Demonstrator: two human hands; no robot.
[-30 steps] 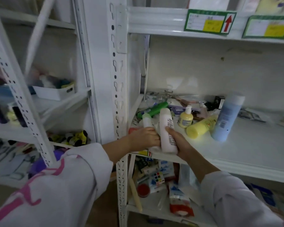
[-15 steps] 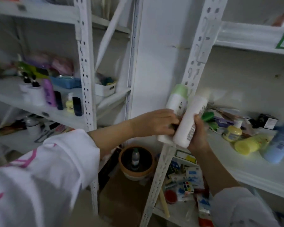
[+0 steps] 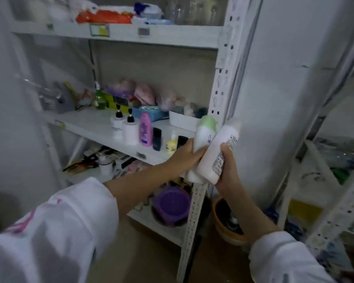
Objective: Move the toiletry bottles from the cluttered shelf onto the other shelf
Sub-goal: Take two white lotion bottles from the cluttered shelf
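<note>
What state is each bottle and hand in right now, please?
left hand: grips the green-capped bottle.
green-capped bottle: held, tilted, cap on.
right hand: grips the white bottle.
white bottle: held, tilted, touching the green-capped bottle.
pump bottles: upright on the shelf.
pink bottle: upright.
yellow bottle: upright.

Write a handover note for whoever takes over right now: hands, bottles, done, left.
Left hand grips the green-capped bottle. Right hand grips the white bottle. Both bottles are in the air at the upright post, neither set down. Done: six bottles stand in a row on the target shelf. Left: place these two beside the row; what remains on the cluttered shelf is out of view.
</note>
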